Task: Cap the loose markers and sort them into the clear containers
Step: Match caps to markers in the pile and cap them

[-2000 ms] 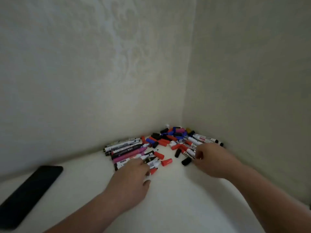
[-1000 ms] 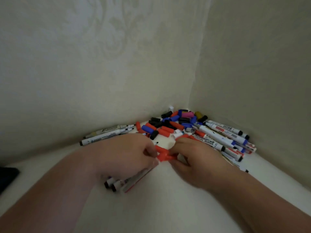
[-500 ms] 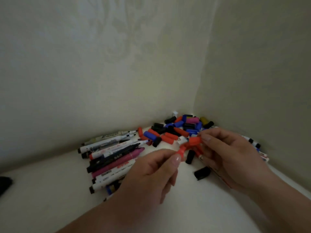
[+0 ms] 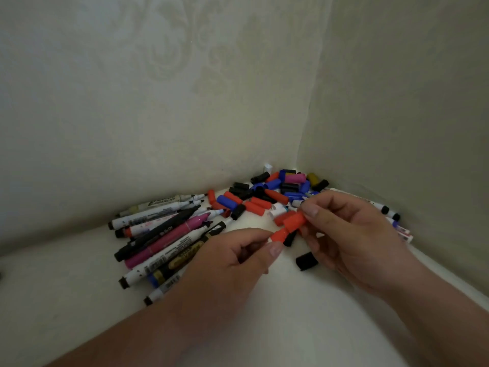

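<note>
Right hand (image 4: 352, 239) pinches a chunky red plastic cap (image 4: 295, 221) between thumb and fingertips. Left hand (image 4: 230, 263) pinches a red-ended marker (image 4: 278, 235), its tip touching the cap, just above the white table (image 4: 79, 300). The heap of uncapped markers (image 4: 164, 234) lies to the left, and the loose coloured caps (image 4: 264, 193) are piled in the corner.

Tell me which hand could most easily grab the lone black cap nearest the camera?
Probably the right hand: the short black plastic cap lies right beside it, while the left hand, pinching a red-ended marker, sits farther off.
</note>
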The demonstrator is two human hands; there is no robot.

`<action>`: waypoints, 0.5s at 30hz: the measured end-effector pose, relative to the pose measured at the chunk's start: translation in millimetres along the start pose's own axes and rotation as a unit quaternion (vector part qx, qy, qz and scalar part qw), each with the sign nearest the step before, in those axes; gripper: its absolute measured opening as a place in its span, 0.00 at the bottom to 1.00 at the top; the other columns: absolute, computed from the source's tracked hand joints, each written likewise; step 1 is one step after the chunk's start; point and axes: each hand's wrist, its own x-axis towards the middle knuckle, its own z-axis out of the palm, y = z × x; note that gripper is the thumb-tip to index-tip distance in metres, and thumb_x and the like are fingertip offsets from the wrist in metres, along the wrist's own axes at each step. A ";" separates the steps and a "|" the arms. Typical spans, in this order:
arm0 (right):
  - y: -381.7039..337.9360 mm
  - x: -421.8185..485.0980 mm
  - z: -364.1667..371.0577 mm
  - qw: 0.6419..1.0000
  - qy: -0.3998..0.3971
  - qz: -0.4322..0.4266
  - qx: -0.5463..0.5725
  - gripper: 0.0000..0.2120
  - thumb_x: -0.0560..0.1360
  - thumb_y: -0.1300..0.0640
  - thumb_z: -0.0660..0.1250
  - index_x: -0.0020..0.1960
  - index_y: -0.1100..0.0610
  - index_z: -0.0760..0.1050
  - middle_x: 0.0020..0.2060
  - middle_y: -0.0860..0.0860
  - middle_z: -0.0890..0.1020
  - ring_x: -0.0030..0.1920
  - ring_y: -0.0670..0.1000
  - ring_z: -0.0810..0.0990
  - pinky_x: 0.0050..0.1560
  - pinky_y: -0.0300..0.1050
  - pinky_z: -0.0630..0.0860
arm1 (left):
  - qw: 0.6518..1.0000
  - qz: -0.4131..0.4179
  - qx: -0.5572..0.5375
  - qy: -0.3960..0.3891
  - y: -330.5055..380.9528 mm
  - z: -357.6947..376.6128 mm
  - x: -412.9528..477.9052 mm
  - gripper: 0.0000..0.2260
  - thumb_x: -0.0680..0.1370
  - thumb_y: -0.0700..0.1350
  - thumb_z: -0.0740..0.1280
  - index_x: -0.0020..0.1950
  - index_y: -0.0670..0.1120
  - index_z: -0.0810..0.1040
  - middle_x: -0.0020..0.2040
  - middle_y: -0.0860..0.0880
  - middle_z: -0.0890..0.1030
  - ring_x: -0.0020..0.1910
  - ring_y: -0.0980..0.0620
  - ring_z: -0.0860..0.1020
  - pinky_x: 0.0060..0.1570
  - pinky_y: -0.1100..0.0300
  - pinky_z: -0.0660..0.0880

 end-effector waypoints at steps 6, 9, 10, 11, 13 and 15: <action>-2.2 -4.2 2.9 0.996 -0.055 -0.002 -0.073 0.10 0.74 0.55 0.73 0.46 0.62 0.81 0.33 0.62 0.80 0.29 0.57 0.74 0.25 0.42 0.70 | 1.000 0.002 0.008 0.005 1.9 0.8 -1.6 0.06 0.73 0.57 0.70 0.45 0.58 0.84 0.34 0.54 0.83 0.28 0.64 0.75 0.31 0.68 0.72; -8.8 -6.3 0.6 0.994 -0.071 0.014 -0.083 0.08 0.71 0.59 0.72 0.46 0.65 0.81 0.30 0.58 0.80 0.26 0.52 0.75 0.24 0.40 0.71 | 1.000 -0.018 -0.016 0.003 0.2 0.0 -0.8 0.14 0.66 0.59 0.73 0.47 0.55 0.84 0.35 0.51 0.84 0.28 0.60 0.76 0.31 0.65 0.74; -11.6 -7.3 0.2 0.993 -0.082 0.021 -0.086 0.08 0.70 0.60 0.72 0.45 0.65 0.81 0.30 0.57 0.80 0.26 0.52 0.75 0.24 0.40 0.72 | 1.000 -0.021 -0.020 -0.002 0.1 -0.4 -0.8 0.14 0.66 0.58 0.74 0.47 0.54 0.85 0.35 0.50 0.84 0.28 0.59 0.76 0.30 0.64 0.74; -13.6 -8.3 0.5 0.991 -0.094 0.028 -0.090 0.07 0.70 0.59 0.72 0.44 0.64 0.82 0.30 0.58 0.80 0.26 0.52 0.76 0.25 0.41 0.73 | 1.000 -0.018 -0.017 -0.011 0.1 -0.8 -0.7 0.12 0.67 0.56 0.75 0.46 0.53 0.85 0.35 0.50 0.84 0.27 0.59 0.76 0.30 0.64 0.74; -16.4 -9.8 2.3 0.988 -0.110 0.038 -0.098 0.05 0.70 0.58 0.72 0.43 0.60 0.84 0.31 0.58 0.81 0.27 0.53 0.77 0.26 0.43 0.76 | 0.999 -0.008 -0.006 -0.031 -0.2 -1.3 -0.2 0.05 0.71 0.51 0.76 0.45 0.52 0.85 0.35 0.51 0.84 0.26 0.60 0.75 0.29 0.66 0.72; -17.6 -10.1 4.3 0.988 -0.108 0.047 -0.099 0.04 0.70 0.57 0.72 0.41 0.58 0.85 0.31 0.59 0.81 0.26 0.53 0.78 0.27 0.44 0.77 | 0.999 -0.002 -0.003 -0.034 -0.4 -1.8 -0.3 0.02 0.74 0.49 0.75 0.44 0.51 0.85 0.35 0.52 0.84 0.25 0.62 0.74 0.28 0.67 0.71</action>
